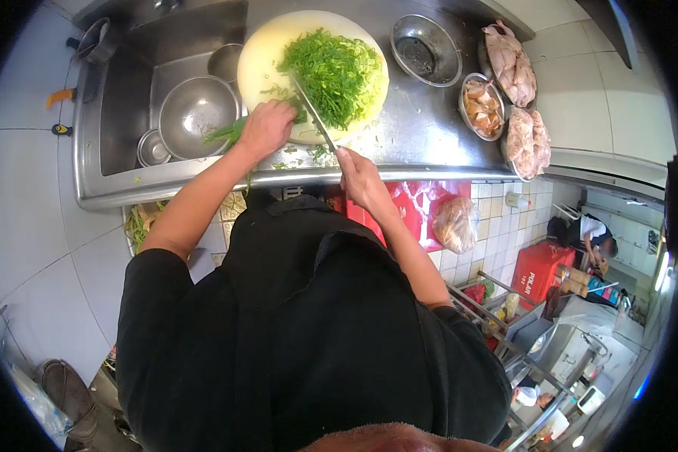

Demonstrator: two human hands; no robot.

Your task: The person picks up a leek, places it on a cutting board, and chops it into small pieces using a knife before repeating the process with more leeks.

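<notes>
— Steel knife (313,114) clamped by its handle in the right hand (358,177), fist closed tight. Sitting where?
— Over the near edge of the round cream cutting board (260,56), on the steel counter (422,139). Long axis on a slant: handle toward the body, tip pointing away and leftward into the heap of chopped greens (337,71).
— And the left hand (267,128)?
— Curled shut, pinning down green stalks (230,132) just left of the blade, knuckles close beside it.
— Anything crowding round?
— Left of the board, a sink (120,98) with a big steel bowl (196,109) just beside the board's rim. To the right, well apart, an empty steel bowl (427,49), then a bowl of cut pieces (482,107) and raw chickens (514,66) at the counter's end.
— Open room?
— Bare steel between board and bowls; counter lip right under the right wrist.
</notes>
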